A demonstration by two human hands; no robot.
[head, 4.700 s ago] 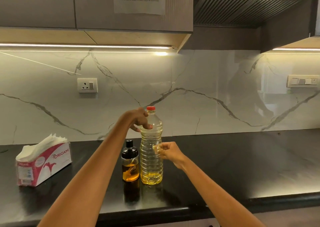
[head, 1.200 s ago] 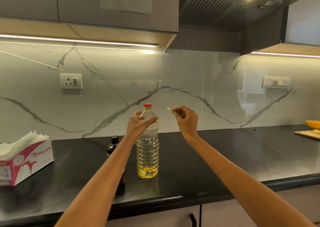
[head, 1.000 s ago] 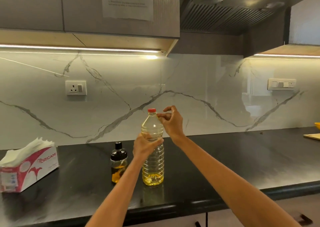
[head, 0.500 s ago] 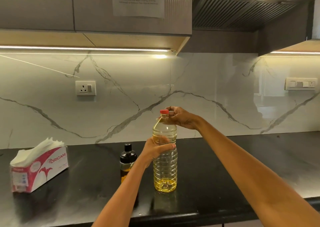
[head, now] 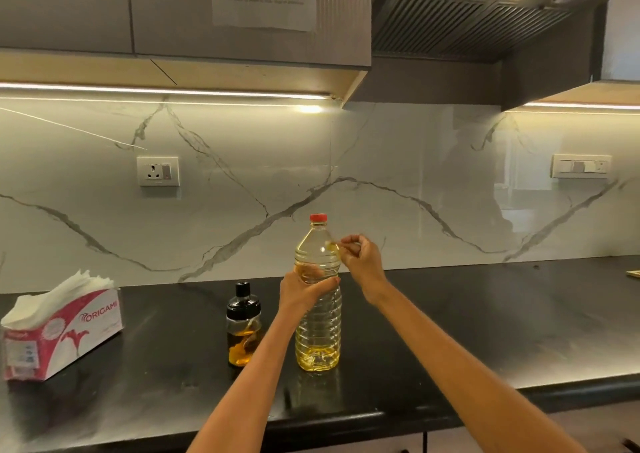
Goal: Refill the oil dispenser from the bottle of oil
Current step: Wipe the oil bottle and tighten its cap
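A tall clear plastic oil bottle (head: pixel 318 328) with a red cap (head: pixel 318 217) stands upright on the black counter, with a little yellow oil at its bottom. My left hand (head: pixel 301 291) grips the bottle around its middle. My right hand (head: pixel 360 260) hovers just right of the bottle's shoulder and pinches a small pale strip (head: pixel 330 243) between thumb and fingers. What the strip is I cannot tell. The small glass oil dispenser (head: pixel 243 324), black-topped and holding some amber oil, stands just left of the bottle.
A red and white tissue box (head: pixel 65 328) sits at the counter's left end. The black counter (head: pixel 450 331) runs to the right, where a board's corner (head: pixel 633 273) shows. A marble backsplash with a wall socket (head: pixel 158 171) is behind.
My right hand has come down from the red cap to the bottle's shoulder, still pinching the small strip. My left hand keeps its grip on the bottle.
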